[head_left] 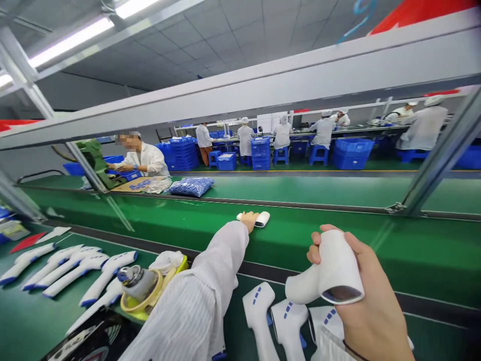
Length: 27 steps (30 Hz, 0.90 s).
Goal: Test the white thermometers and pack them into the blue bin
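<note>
My right hand grips a white infrared thermometer, held up close with its dark oval end tilted down toward me. My left arm stretches out over the green conveyor belt. There my left hand is closed around a second white thermometer, whose dark-ended head sticks out to the right of the fingers. Below my right hand, several white thermometers with blue buttons lie on the green bench, partly hidden by my wrist and sleeve.
More white and blue thermometers lie in a row at the left. A metal-topped bottle stands in a yellow holder. Across the belt are a bag of blue parts and a seated co-worker. A metal post rises at right.
</note>
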Each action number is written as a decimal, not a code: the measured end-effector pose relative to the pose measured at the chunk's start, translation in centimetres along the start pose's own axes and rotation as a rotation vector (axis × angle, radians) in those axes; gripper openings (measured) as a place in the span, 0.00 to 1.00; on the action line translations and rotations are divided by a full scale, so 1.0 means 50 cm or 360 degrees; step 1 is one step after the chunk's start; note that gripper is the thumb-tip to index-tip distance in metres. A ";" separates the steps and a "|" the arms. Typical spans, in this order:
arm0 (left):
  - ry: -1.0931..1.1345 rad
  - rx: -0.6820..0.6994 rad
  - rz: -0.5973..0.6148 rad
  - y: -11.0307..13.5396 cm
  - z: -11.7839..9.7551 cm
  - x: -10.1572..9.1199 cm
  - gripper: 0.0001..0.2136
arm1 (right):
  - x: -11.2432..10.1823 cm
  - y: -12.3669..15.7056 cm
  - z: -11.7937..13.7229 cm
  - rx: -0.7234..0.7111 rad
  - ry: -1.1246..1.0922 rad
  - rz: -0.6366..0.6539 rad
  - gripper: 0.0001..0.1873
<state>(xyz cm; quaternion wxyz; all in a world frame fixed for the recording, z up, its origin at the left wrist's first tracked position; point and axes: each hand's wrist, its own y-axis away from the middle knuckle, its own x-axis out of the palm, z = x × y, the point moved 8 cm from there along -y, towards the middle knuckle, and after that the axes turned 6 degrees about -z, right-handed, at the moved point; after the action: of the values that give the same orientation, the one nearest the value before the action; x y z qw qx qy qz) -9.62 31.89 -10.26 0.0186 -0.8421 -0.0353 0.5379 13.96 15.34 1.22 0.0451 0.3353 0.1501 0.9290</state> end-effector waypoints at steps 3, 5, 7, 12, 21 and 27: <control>0.0307 0.0034 0.0014 0.006 -0.013 0.000 0.18 | -0.008 -0.002 0.010 -0.0034 -0.0072 -0.0008 0.13; 0.0572 0.0088 0.0019 0.033 -0.040 -0.013 0.19 | -0.010 -0.001 0.015 -0.0038 -0.0106 -0.0002 0.12; 0.0864 0.0169 0.0017 0.082 -0.078 -0.041 0.20 | -0.011 0.000 0.021 -0.0022 -0.0132 0.0006 0.10; 0.1460 0.0377 -0.0101 0.282 -0.170 -0.160 0.28 | -0.018 0.002 0.037 -0.0069 -0.0172 0.0050 0.08; 0.2112 0.0082 -0.0176 0.583 -0.180 -0.263 0.36 | 0.016 0.043 0.042 -0.0213 -0.0100 0.0108 0.15; 0.1490 -0.0476 0.0084 0.670 -0.086 -0.091 0.30 | 0.044 0.055 0.003 -0.0074 -0.0081 0.0334 0.09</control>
<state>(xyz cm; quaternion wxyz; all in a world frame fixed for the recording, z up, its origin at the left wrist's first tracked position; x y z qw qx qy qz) -6.29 -1.85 -6.63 -0.1024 -0.9874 -0.0787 0.0911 12.41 13.16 3.52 -0.0410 0.3716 0.0913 0.9230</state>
